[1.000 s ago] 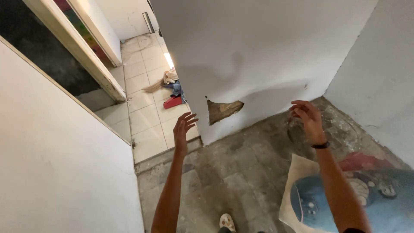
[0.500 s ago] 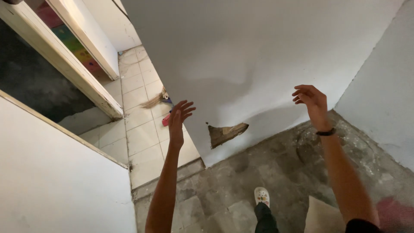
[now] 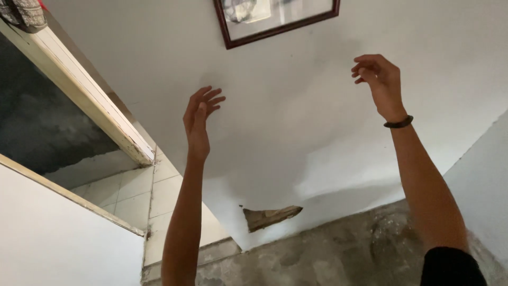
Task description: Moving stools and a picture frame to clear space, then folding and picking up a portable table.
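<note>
- The left hand (image 3: pixel 200 119) is raised in front of the white wall (image 3: pixel 296 137), seen edge-on with the fingers nearly straight and close together, pointing up and a little to the right; it holds nothing.
- The right hand (image 3: pixel 378 82) is raised higher, on the right of the view, with the fingers loosely curled and slightly spread, the palm turned toward the wall; it too holds nothing.
- Whether either hand touches the wall cannot be told from this view.
- A thin dark wristband (image 3: pixel 398 124) sits on the right wrist, and a dark sleeve (image 3: pixel 452 267) covers the upper arm at the lower right edge.
- The framed picture (image 3: pixel 278 18) with a dark reddish-brown frame hangs on the wall above and between the two hands, its upper part cut off by the top edge; both hands are below it and apart from it, the right hand nearer to its lower right corner.
- Low on the wall, between the two arms, a patch of broken plaster (image 3: pixel 271 216) shows brown beneath the white.
- Below the wall lies a rough grey concrete floor (image 3: pixel 328 259).
- To the left stands a worn cream door frame (image 3: pixel 90 100) around a dark opening, with pale floor tiles (image 3: pixel 143 196) beyond it.
- A plain white surface (image 3: pixel 53 238) fills the near left corner.
</note>
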